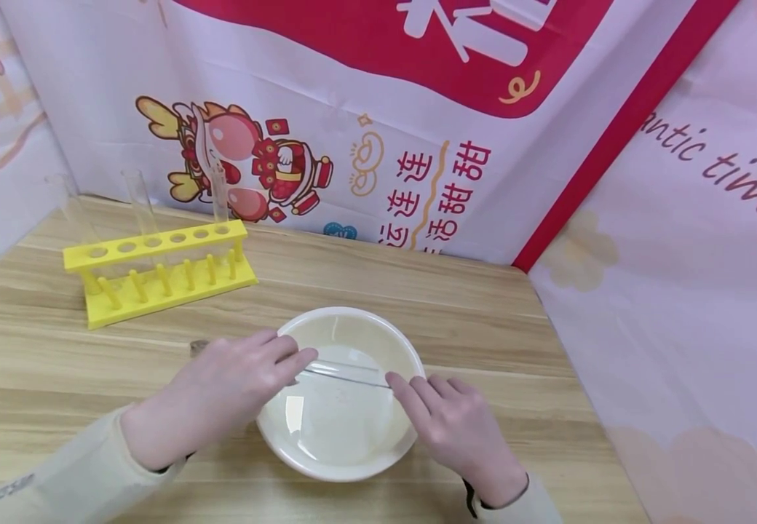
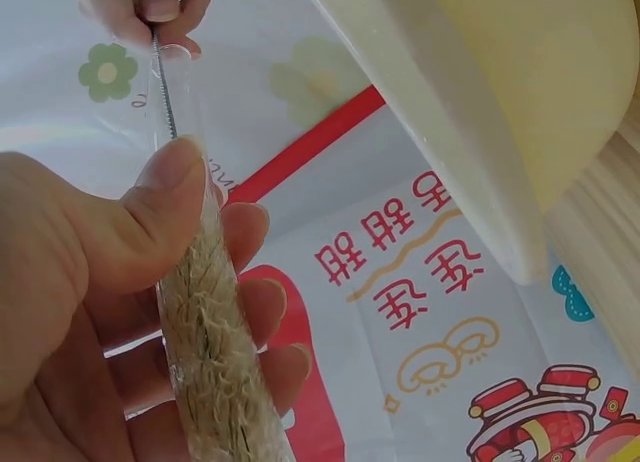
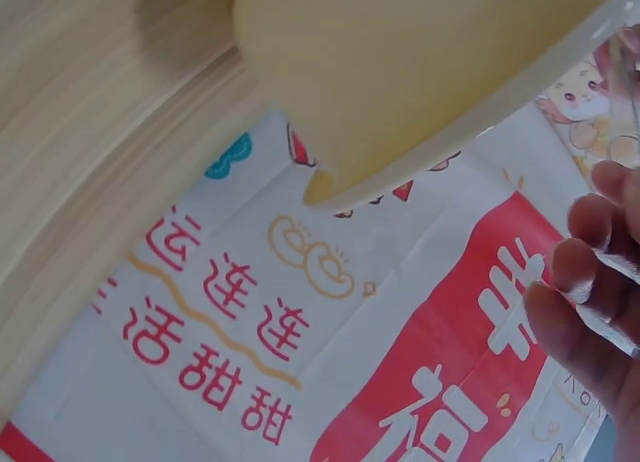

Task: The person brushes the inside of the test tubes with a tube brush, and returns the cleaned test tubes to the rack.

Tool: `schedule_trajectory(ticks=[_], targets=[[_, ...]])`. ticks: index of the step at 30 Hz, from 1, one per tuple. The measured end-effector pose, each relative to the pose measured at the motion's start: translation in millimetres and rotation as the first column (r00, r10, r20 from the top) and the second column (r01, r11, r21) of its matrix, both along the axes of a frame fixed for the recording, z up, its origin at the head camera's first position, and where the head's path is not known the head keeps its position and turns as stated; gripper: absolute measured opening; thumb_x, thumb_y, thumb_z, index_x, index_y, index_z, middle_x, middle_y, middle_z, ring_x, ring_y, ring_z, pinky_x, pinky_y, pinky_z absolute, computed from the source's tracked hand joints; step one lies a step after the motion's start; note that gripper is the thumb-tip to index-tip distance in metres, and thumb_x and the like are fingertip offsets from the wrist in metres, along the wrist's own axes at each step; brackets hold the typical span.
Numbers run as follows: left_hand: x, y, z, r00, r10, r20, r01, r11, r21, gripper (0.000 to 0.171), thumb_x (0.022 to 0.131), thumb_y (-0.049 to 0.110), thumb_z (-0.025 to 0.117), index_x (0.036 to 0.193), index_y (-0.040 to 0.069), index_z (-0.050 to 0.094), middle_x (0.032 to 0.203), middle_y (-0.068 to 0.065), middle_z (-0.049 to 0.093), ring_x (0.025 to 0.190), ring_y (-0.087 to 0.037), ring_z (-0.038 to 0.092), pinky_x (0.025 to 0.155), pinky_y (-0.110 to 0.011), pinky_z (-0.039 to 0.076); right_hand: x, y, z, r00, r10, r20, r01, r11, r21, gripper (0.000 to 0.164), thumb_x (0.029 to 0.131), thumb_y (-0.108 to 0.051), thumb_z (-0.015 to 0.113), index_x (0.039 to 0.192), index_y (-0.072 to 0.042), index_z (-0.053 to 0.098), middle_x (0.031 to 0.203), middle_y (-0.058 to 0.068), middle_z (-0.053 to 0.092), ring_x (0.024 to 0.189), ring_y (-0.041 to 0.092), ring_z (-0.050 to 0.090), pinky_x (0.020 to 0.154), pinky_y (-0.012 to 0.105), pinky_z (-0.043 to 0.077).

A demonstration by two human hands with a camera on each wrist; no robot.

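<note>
My left hand [image 1: 234, 378] grips a clear glass test tube [image 1: 346, 367] over the left part of a white basin [image 1: 342, 429]. Inside the tube, the pale bristles of a test tube brush [image 2: 220, 367] fill the stretch under and below my left fingers in the left wrist view. The brush's thin twisted wire handle [image 2: 165, 97] runs out through the tube's mouth. My right hand [image 1: 447, 418], at the basin's right rim, pinches that wire between thumb and fingertips. In the right wrist view only curled fingers [image 3: 580, 312] show at the right edge.
A yellow rack [image 1: 172, 291] stands at the back left of the wooden table [image 1: 483, 306], with several clear test tubes [image 1: 139, 196] upright in it or on its pegs. Printed cloth [image 1: 326, 87] hangs behind the table and along both sides.
</note>
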State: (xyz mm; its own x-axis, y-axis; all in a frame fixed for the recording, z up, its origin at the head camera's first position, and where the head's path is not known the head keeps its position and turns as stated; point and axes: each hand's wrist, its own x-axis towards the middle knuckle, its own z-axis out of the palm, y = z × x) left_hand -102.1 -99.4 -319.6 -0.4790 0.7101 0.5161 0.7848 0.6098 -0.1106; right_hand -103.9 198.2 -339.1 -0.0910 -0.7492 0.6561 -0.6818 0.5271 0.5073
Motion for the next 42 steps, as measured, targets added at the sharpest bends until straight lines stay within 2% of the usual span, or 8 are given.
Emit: schedule_trajectory(ticks=[4,9,13,17,20,25,34,42], targets=[[0.9,-2,-0.8,1.0,-0.005,0.003,0.005,1.0,0.003,0.045,0.071,0.012,0.089,0.112,0.01,0.072,0.089,-0.005,0.065,0.074,-0.018,0.062,0.045,-0.026,0.051,-0.3,-1,3.7,0.995,-0.009,-0.097,0.011,1.0,0.023,0.024,0.101,-0.005,0.047,0.096,-0.001,0.07,0.063,-0.001,0.053,0.046,0.009,0.047,0.042,0.019,0.037],[3.4,-4,-1.5,1.0,-0.02,-0.01,0.021,1.0,0.014,0.045,0.071,0.015,0.089,0.112,0.012,0.07,0.088,-0.003,0.064,0.074,-0.018,0.06,0.041,-0.026,0.047,-1.4,0,2.7,0.995,0.008,-0.098,-0.007,1.0,0.003,0.023,0.1,-0.004,0.047,0.089,-0.002,0.067,0.06,-0.001,0.049,0.042,0.007,0.041,0.041,0.019,0.035],[4.5,-5,-0.6,0.999,-0.03,-0.022,0.031,0.999,0.023,0.045,0.071,0.014,0.089,0.112,0.012,0.069,0.088,-0.003,0.063,0.074,-0.017,0.06,0.04,-0.026,0.046,-1.5,2,1.0,1.0,0.027,-0.004,-0.027,0.999,-0.042,0.025,0.101,-0.007,0.048,0.086,-0.002,0.067,0.06,-0.002,0.052,0.042,0.007,0.04,0.04,0.017,0.031],[5.7,-6,1.9,0.999,-0.031,-0.017,0.032,0.999,0.018,0.045,0.071,0.014,0.088,0.113,0.012,0.069,0.089,-0.003,0.063,0.074,-0.017,0.06,0.041,-0.026,0.047,-0.1,5,-1.4,0.994,0.033,0.103,-0.025,0.996,-0.082,0.025,0.1,-0.01,0.049,0.084,-0.006,0.068,0.058,-0.005,0.054,0.04,0.005,0.036,0.04,0.015,0.023],[5.8,-8,3.1,0.999,-0.03,-0.01,0.03,0.999,0.015,0.045,0.072,0.015,0.088,0.113,0.012,0.07,0.089,-0.003,0.064,0.076,-0.017,0.061,0.043,-0.026,0.049,0.5,10,-5.2,0.984,0.02,0.177,-0.004,0.996,-0.09,0.021,0.095,-0.006,0.051,0.084,-0.009,0.068,0.059,-0.007,0.058,0.039,0.005,0.035,0.04,0.015,0.022],[3.1,-13,2.3,0.999,-0.033,-0.023,0.034,0.999,0.027,0.045,0.068,0.013,0.09,0.11,0.012,0.071,0.089,-0.004,0.064,0.078,-0.018,0.062,0.046,-0.027,0.052,1.4,19,-8.4,0.957,0.008,0.291,0.02,0.995,-0.095,0.023,0.082,0.001,0.05,0.086,-0.012,0.068,0.067,-0.009,0.066,0.039,0.005,0.039,0.04,0.014,0.026],[2.1,-20,3.7,1.0,-0.009,-0.024,0.009,1.0,0.015,0.042,0.07,0.014,0.089,0.108,0.013,0.073,0.089,-0.002,0.065,0.078,-0.017,0.063,0.047,-0.028,0.053,4.5,27,-4.3,0.914,0.04,0.404,0.002,0.995,-0.103,0.024,0.083,0.002,0.051,0.088,-0.013,0.068,0.074,-0.009,0.07,0.042,0.004,0.045,0.039,0.013,0.032],[1.6,-25,5.7,0.999,-0.024,-0.041,0.026,0.999,0.035,0.045,0.068,0.012,0.09,0.109,0.012,0.072,0.09,-0.003,0.065,0.08,-0.019,0.064,0.046,-0.029,0.052,4.5,34,-1.4,0.88,0.065,0.47,-0.012,0.993,-0.114,0.021,0.081,0.001,0.055,0.089,-0.013,0.068,0.073,-0.01,0.069,0.044,0.001,0.048,0.04,0.011,0.033]])
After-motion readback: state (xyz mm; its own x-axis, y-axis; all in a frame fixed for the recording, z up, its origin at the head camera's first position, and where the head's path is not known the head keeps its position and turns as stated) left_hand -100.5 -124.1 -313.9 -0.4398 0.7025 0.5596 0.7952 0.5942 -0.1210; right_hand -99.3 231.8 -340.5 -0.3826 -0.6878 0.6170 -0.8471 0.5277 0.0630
